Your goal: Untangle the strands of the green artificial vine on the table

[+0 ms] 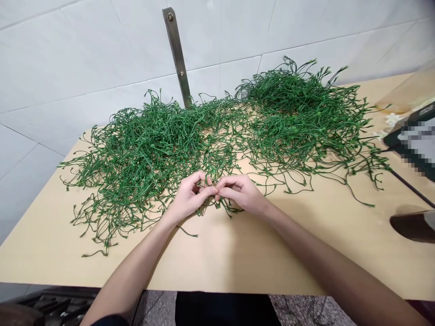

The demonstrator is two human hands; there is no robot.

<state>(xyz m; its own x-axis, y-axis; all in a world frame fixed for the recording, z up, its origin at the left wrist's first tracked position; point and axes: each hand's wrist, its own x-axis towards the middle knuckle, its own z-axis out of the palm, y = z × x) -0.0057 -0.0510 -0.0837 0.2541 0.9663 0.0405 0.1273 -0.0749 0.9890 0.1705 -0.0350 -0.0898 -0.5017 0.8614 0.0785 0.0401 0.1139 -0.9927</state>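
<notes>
My left hand (192, 195) and my right hand (240, 192) meet at the front of a spread of green plastic stems. Thumbs and forefingers are pinched and touch each other at the fingertips. Whatever lies between the tips is small and mostly covered; a green stem seems to run there, but I cannot make it out surely. Behind the left hand lies a wide tangled heap of thin green stems (152, 140) with little forked ends. A second, taller heap of stems (299, 113) lies to the right. Loose stems lie under and around both hands.
The pale wooden table (272, 253) stands against a white tiled wall (84, 54). A metal bracket (176, 54) is bolted to that wall. On the right are a dark-framed device (414, 136), a black cable (413, 188), a dark brown object (411, 226) and small white pieces (393, 119).
</notes>
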